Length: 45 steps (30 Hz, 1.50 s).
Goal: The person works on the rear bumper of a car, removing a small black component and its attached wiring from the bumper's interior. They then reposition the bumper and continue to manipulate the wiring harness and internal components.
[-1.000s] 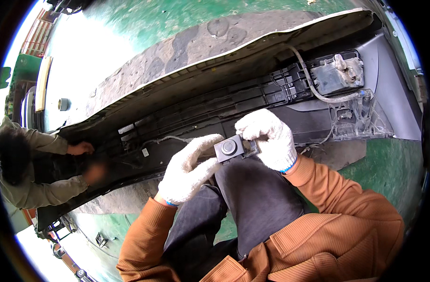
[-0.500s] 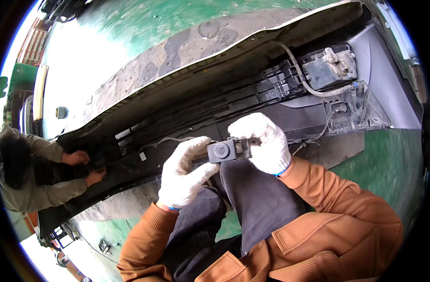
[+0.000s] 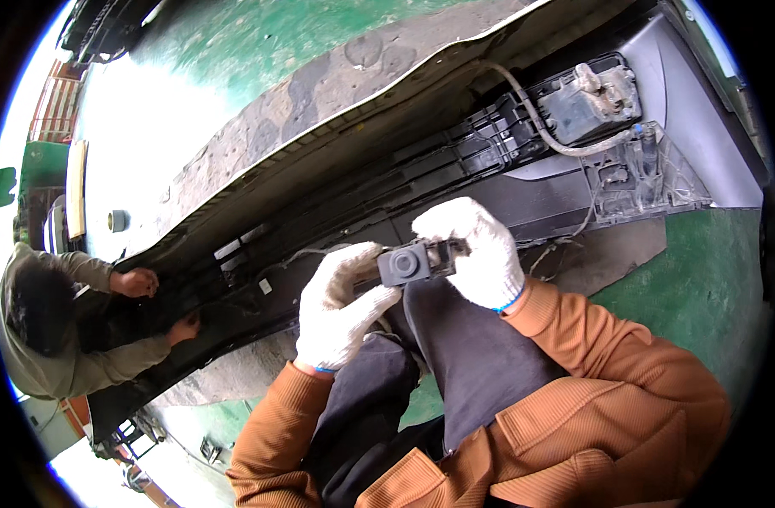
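Observation:
Between my gloved hands is a small grey block with a round lens-like boss on its face, perhaps a camera or sensor unit (image 3: 404,265). Its kind is not certain. My left hand (image 3: 341,303), in a white knit glove, pinches the block's left end between thumb and fingers. White-gloved too, my right hand (image 3: 476,252) grips a dark bracket-like piece (image 3: 442,257) joined to the block's right side; its fingertips partly cover that piece. Both hands are held above my knees, in front of a long dark vehicle bumper (image 3: 387,222) lying with its inner side up.
A grey hose (image 3: 527,110) curves along the bumper's right part, beside a dusty plastic box (image 3: 586,106). Thin wires (image 3: 565,244) hang near its close edge. At the left a co-worker's bare hands (image 3: 138,282) reach into the bumper. A tape roll (image 3: 117,220) rests on the floor beyond.
The view has turned slightly, shifting the bumper in the picture. My hands keep the same grip on the block and bracket. The co-worker's hands have moved a little.

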### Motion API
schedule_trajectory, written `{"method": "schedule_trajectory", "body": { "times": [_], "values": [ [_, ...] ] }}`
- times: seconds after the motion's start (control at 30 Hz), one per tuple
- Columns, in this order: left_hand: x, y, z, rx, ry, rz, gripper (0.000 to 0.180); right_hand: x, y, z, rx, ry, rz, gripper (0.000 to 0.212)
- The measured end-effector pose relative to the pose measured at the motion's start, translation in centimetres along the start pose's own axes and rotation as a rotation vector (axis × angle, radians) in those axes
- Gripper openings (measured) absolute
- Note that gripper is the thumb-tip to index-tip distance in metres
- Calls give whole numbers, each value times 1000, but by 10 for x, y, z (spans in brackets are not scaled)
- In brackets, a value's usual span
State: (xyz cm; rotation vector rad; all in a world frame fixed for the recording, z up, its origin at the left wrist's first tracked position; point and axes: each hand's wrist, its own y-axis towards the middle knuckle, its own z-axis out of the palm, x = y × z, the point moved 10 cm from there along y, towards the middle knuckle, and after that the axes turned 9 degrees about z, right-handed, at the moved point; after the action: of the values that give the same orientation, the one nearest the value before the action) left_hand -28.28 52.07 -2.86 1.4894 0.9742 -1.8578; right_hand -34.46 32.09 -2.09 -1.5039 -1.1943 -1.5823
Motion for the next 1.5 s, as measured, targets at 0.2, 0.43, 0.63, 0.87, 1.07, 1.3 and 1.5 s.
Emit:
{"method": "schedule_trajectory", "body": {
  "times": [0.2, 0.43, 0.63, 0.87, 1.07, 1.3, 1.5],
  "values": [
    [0, -1, 4, 17, 22, 7, 58, 6, -1, -6, 16, -77, -55, 38],
    [5, 0, 11, 83, -37, -5, 56, 11, -3, -13, 22, -244, -103, 38],
    [11, -3, 21, 215, -46, 22, 50, 16, -24, -20, 138, -390, -117, 34],
    [36, -14, 16, 183, -118, -175, 57, 5, -32, -21, 185, -296, -48, 38],
    [42, -12, 10, 189, -153, -223, 51, -6, -30, -16, 198, -250, -2, 35],
    [65, 18, -2, 212, -27, -261, 58, -68, -20, 2, 222, -266, 338, 16],
    [106, 49, -31, 189, 130, -443, 65, -131, 14, 31, 457, -449, 538, 29]
  ]
}}
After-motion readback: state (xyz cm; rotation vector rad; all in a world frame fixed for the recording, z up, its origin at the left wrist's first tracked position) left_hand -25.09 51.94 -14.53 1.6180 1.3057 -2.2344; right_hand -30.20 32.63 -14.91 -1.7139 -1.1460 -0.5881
